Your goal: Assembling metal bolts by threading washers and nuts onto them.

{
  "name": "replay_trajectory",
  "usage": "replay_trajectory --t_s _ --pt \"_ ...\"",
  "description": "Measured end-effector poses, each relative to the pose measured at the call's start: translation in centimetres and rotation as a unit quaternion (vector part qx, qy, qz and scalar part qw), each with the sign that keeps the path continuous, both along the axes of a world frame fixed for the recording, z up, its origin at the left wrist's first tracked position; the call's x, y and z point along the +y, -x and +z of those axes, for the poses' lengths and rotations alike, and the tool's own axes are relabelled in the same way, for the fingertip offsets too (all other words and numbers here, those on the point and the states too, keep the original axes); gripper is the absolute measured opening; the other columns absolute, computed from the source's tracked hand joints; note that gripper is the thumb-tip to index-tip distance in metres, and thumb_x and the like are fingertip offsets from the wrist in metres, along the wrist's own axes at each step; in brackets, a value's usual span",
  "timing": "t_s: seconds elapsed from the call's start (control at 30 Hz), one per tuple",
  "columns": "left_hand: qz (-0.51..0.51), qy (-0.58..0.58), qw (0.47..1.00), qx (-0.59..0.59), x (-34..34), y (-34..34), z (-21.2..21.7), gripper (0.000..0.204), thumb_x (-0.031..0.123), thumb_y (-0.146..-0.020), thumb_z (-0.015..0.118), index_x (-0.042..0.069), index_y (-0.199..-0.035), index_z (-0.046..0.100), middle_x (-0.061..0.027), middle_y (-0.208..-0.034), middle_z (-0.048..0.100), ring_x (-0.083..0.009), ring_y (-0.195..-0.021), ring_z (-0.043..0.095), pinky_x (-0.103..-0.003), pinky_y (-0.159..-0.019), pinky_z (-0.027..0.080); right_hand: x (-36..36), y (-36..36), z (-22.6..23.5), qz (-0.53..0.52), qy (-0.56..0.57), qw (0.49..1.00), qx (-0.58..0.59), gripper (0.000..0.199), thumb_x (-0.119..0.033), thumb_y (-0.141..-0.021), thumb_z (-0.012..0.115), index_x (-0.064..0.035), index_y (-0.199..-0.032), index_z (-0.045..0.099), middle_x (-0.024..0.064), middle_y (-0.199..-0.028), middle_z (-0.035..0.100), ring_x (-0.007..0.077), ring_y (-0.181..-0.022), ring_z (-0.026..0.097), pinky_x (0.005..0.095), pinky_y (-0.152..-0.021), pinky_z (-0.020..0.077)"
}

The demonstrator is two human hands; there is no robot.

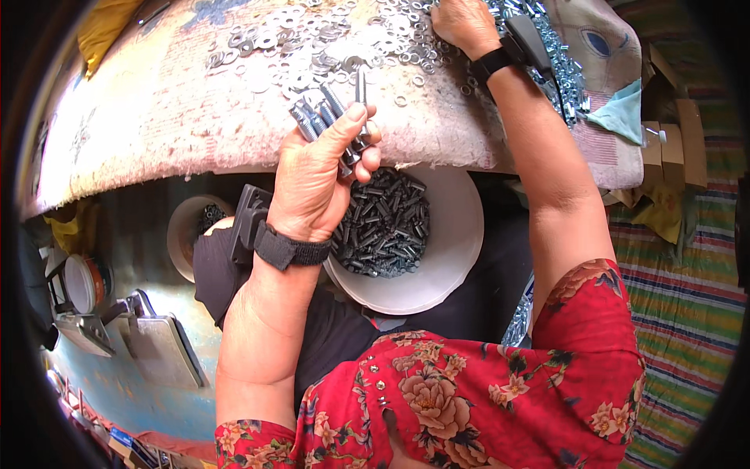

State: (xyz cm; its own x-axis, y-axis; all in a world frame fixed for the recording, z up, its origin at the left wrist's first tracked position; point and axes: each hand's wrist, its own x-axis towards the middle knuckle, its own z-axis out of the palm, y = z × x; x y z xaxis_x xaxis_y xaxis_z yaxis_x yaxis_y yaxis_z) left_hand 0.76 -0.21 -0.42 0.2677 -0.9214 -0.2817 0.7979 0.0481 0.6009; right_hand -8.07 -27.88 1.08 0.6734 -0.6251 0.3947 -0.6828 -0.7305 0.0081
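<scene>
My left hand is closed around several metal bolts, their shafts sticking up past the thumb. It is raised at the near edge of the cloth-covered table, just above a white tub of dark bolts. My right hand reaches to the far side of the table, between the scattered washers and a heap of shiny bolts. Its fingers are curled down and partly cut off by the upper edge; what they hold, if anything, is hidden.
A smaller pale bucket with dark hardware stands left of my knee. Light blue cloth hangs at the table's right corner beside cardboard boxes. Striped matting covers the floor on the right. A metal dustpan-like piece is at the lower left.
</scene>
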Motion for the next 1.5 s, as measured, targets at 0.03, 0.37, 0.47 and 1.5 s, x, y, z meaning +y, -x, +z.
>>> replay_trajectory --t_s 0.03,0.37,0.47,1.5 --pt "-0.007 -0.004 1.000 -0.003 0.0 -0.1 0.1 0.027 0.015 -0.085 0.061 -0.004 -0.103 0.055 -0.0095 -0.076 0.059 -0.0145 -0.056 0.052 -0.021 -0.045 0.039 0.6 0.4 0.4 0.037 -0.023 0.998 -0.055 0.016 -0.009 -0.075 0.055 0.0021 -0.086 0.060 0.0224 -0.073 0.061 0.0344 -0.067 0.062 0.0404 -0.063 0.0497" --pt "-0.096 0.064 0.991 -0.072 0.7 0.2 0.5 0.018 0.015 -0.084 0.062 0.000 -0.094 0.059 -0.0055 -0.072 0.059 -0.0094 -0.053 0.052 -0.016 -0.041 0.035 15.3 4.3 3.8 0.242 -0.510 0.733 -0.379 0.013 -0.005 -0.084 0.061 0.0024 -0.094 0.056 0.0074 -0.071 0.063 0.0127 -0.062 0.062 0.0211 -0.054 0.0489" --pt "-0.135 0.072 0.979 -0.132 1.4 0.3 1.1 0.017 0.019 -0.083 0.064 0.003 -0.088 0.060 -0.0008 -0.065 0.057 -0.0056 -0.049 0.050 -0.017 -0.040 0.033 16.4 6.1 3.9 0.205 -0.547 0.711 -0.391 0.012 -0.007 -0.083 0.063 0.0017 -0.090 0.058 0.0060 -0.069 0.063 0.0106 -0.058 0.061 0.0197 -0.050 0.0469" --pt "0.034 0.056 0.968 -0.242 2.2 0.8 1.1 0.008 0.011 -0.081 0.067 0.005 -0.082 0.061 0.0030 -0.056 0.054 -0.0037 -0.044 0.047 -0.017 -0.038 0.036 18.7 2.8 3.1 0.187 -0.562 0.713 -0.375 0.030 -0.028 -0.090 0.057 -0.0062 -0.070 0.060 -0.0026 -0.051 0.051 0.0017 -0.045 0.044 0.0157 -0.042 0.0331"
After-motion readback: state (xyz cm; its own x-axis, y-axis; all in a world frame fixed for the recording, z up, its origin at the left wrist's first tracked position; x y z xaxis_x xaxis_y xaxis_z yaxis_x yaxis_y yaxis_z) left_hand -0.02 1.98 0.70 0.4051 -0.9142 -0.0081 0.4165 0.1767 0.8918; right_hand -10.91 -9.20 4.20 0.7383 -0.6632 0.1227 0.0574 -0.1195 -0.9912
